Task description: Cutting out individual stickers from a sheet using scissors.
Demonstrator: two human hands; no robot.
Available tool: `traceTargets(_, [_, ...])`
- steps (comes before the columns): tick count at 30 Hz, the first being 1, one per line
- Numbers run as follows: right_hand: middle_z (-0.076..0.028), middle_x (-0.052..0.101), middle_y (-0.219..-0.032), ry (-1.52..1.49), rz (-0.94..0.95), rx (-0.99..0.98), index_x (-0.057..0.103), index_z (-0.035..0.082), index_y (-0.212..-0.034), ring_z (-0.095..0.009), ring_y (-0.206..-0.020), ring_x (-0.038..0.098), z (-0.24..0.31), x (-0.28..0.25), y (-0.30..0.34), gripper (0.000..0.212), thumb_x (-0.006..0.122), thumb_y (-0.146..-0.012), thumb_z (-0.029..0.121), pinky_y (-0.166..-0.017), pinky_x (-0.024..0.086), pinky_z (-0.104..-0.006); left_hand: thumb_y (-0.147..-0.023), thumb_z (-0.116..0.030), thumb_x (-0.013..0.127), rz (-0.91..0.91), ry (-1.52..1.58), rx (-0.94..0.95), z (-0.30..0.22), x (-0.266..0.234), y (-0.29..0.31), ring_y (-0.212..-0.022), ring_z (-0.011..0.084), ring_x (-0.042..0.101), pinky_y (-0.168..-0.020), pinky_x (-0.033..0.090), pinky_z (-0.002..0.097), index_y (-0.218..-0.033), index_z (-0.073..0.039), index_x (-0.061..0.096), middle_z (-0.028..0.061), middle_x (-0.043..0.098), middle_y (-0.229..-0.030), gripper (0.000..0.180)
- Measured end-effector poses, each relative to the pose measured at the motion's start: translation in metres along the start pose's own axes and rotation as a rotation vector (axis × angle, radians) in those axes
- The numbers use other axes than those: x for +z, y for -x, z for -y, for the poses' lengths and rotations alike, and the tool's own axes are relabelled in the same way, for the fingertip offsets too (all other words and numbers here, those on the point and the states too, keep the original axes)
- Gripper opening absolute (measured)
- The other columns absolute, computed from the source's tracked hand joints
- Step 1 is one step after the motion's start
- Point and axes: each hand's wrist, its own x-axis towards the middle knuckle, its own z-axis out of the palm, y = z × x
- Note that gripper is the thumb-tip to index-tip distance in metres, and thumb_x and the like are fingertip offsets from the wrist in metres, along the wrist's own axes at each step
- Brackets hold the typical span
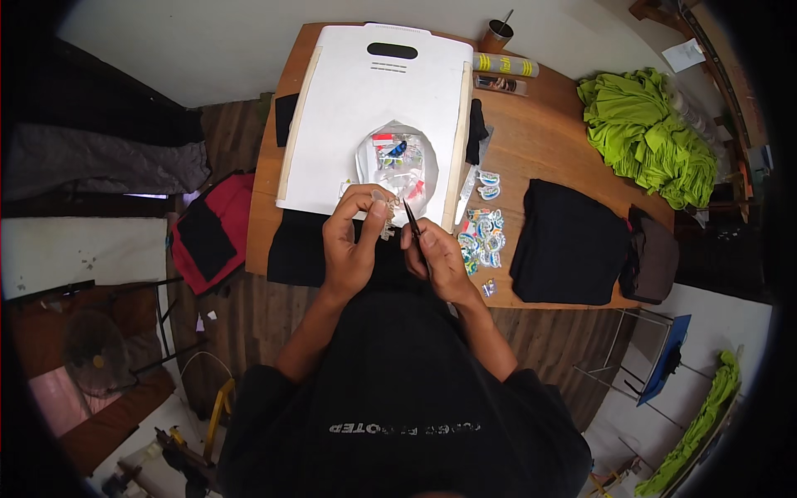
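My left hand (pixel 353 241) pinches a cluster of small pale metal rings or chain links (pixel 388 224); their exact kind is too small to tell. Close beside it, my right hand (pixel 440 261) is closed round a slim black pointed hand tool (pixel 411 217) that looks like pliers, its tip up near the left fingers. Just beyond both hands, a white open bag (pixel 360 158) holds small clear packets with red and blue parts. It rests on a white panel (pixel 332 108) with an oval handle slot.
Right of the panel, several flat colourful cut-out pieces (pixel 481 241) lie on the wooden table (pixel 531 124). Folded black cloth (pixel 564 241) and a lime-green fabric heap (pixel 647 133) sit further right. A cup (pixel 496 35) and a tube (pixel 506 65) stand at the back.
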Motion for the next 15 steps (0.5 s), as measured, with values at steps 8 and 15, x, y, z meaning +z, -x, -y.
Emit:
traceTargets(8, [0.002, 0.038, -0.059, -0.028, 0.061, 0.012, 0.052, 0.001, -0.095, -0.006, -0.051, 0.033, -0.006, -0.009, 0.013, 0.041, 0.038, -0.104, 0.039, -0.049, 0.028, -0.0216, -0.095, -0.010, 0.056, 0.116, -0.086, -0.062, -0.009, -0.015, -0.008, -0.088, 0.0129, 0.055, -0.079, 0.043, 0.0254, -0.084, 0.003, 0.059, 0.0091, 0.061, -0.096, 0.017])
traceTargets(15, [0.003, 0.037, -0.061, 0.028, 0.056, 0.101, 0.052, 0.001, -0.093, -0.005, -0.052, 0.032, -0.002, -0.009, 0.013, 0.038, 0.039, -0.104, 0.035, -0.049, 0.028, -0.0222, -0.094, -0.012, 0.058, 0.250, -0.148, -0.073, -0.016, -0.019, -0.012, -0.088, 0.0139, 0.057, -0.080, 0.044, 0.0262, -0.085, 0.004, 0.060, 0.0091, 0.061, -0.095, 0.018])
